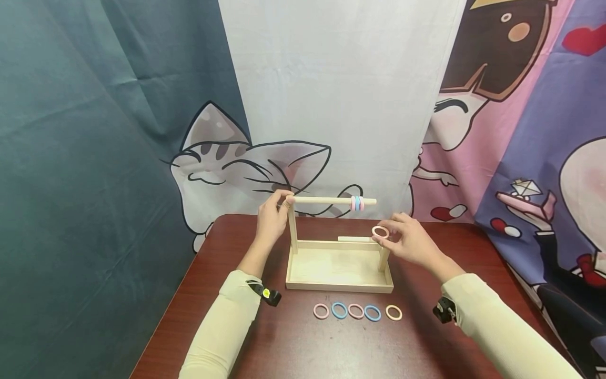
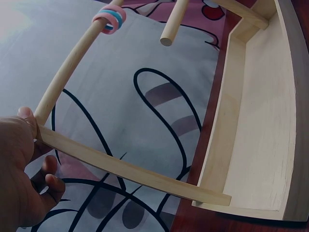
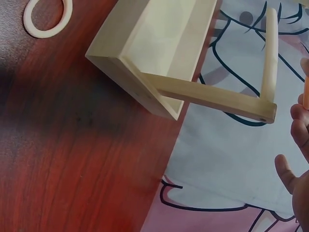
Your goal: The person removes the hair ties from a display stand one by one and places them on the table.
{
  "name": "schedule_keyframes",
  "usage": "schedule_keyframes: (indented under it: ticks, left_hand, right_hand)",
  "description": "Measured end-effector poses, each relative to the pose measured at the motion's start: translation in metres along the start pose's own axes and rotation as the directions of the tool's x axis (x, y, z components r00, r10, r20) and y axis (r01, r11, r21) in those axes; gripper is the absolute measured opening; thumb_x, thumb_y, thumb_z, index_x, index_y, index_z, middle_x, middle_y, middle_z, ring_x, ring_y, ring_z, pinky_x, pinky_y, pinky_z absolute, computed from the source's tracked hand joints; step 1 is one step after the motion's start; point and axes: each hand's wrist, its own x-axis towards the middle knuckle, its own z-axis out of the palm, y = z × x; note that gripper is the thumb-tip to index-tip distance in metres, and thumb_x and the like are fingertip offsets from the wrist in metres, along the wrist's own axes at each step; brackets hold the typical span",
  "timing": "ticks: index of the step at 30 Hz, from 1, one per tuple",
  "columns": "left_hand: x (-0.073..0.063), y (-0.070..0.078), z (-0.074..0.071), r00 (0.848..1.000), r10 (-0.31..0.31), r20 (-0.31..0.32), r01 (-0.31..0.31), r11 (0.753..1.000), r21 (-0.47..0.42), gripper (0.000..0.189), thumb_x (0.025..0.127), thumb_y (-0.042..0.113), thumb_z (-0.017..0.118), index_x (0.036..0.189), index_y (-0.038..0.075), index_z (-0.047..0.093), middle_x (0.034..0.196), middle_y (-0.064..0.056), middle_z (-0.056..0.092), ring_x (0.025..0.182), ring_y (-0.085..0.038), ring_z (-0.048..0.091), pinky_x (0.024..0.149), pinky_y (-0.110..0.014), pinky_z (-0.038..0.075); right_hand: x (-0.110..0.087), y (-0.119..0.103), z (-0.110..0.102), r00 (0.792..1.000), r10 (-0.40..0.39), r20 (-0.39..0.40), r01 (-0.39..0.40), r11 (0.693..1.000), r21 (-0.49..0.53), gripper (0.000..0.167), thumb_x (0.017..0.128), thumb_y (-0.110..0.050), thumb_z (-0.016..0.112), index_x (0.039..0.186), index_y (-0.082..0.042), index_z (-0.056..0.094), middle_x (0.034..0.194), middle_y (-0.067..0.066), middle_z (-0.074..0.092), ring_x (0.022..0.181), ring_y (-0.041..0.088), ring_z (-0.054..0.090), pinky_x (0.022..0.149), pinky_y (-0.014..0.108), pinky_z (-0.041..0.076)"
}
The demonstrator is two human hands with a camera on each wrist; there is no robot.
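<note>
My left hand (image 1: 272,220) grips the corner where a tall post meets the upper dowel (image 1: 322,200) of a wooden rack. Pink and blue rings (image 2: 110,20) hang together near that dowel's free end. In my right hand (image 1: 409,239) a pale ring (image 1: 380,232) is pinched between thumb and fingers, beside the top of the shorter post (image 3: 217,99). From that post a lower dowel (image 1: 352,239) points left. Only an orange sliver of the held ring (image 3: 306,94) shows at the right wrist view's edge.
The rack's tray base (image 1: 339,288) sits on a dark red wooden table (image 1: 227,326). In front lies a row of several loose rings: pink (image 1: 321,311), blue (image 1: 339,310) and a cream one (image 1: 393,312). Cartoon-printed cloth (image 1: 345,105) hangs behind the table.
</note>
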Motion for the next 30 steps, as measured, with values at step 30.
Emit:
schedule_keyframes:
  ticks: [30]
  left_hand:
    - [0.0,0.0,0.0,1.0,-0.01,-0.004,0.01,1.0,0.003,0.026,0.105,0.039,0.072,0.123,0.021,0.076,0.108,-0.008,0.08,0.081,-0.028,0.072,0.078,-0.049,0.057]
  right_hand:
    - [-0.017,-0.02,0.017,0.995,-0.089,0.036,0.089,0.996,0.009,0.028,0.082,-0.028,0.098,0.099,-0.013,0.083,0.082,-0.001,0.062,0.079,0.01,0.055,0.075,0.035,0.042]
